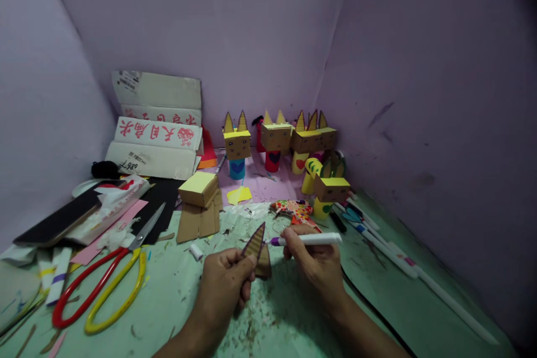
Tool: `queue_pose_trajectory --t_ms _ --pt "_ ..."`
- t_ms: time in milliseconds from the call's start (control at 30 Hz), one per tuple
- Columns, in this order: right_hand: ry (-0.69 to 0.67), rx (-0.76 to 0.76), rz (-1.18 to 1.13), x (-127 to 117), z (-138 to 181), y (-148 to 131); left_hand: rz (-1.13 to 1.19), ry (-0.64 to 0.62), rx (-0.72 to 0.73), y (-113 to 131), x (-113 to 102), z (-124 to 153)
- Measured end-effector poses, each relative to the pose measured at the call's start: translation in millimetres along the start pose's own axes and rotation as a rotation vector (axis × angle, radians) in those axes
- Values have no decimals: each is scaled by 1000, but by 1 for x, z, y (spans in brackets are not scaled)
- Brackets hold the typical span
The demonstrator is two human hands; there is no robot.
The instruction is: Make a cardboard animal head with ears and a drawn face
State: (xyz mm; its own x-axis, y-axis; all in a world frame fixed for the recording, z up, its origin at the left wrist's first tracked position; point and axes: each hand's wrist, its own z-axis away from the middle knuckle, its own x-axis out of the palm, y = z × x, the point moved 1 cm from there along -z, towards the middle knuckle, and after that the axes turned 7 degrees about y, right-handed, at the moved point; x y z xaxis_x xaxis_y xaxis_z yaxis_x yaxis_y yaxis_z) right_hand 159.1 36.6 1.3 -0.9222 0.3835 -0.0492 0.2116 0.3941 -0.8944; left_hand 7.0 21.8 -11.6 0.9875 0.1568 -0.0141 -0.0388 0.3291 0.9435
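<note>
My left hand (229, 279) pinches a pointed cardboard ear (255, 241), ridged brown with a dark purple line along its edge. In my right hand (312, 260) is a white marker (321, 239) with a purple end, its tip close to the ear's right edge; whether it touches, I cannot tell. Another small brown cardboard piece (264, 264) shows just behind my left fingers. Beyond my hands stand several cardboard figures with box heads and pointed ears, among them one with a blue body (237, 168) and one with a yellow body (322, 208).
Large scissors (119, 268) with red and yellow handles lie open at left, beside paper scraps. A small box (198, 189) with a yellow top sits on cardboard pieces. Folded printed cardboard (157, 142) leans at the back. A glue gun (296, 210), more markers (384, 246) and a black cable (373, 307) lie at right.
</note>
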Motion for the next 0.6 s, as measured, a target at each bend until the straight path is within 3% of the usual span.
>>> queue_pose_trajectory --t_ms 133,300,433,600 --pt "40 0 -23 -1 0 -1 0 -7 -4 -1 -1 0" --pt "-38 7 -11 0 1 -1 10 -12 -1 0 -1 0" --pt "11 9 -27 0 2 2 14 -11 -6 1 0 0" --pt "-27 20 -40 1 2 1 13 -4 -7 1 0 0"
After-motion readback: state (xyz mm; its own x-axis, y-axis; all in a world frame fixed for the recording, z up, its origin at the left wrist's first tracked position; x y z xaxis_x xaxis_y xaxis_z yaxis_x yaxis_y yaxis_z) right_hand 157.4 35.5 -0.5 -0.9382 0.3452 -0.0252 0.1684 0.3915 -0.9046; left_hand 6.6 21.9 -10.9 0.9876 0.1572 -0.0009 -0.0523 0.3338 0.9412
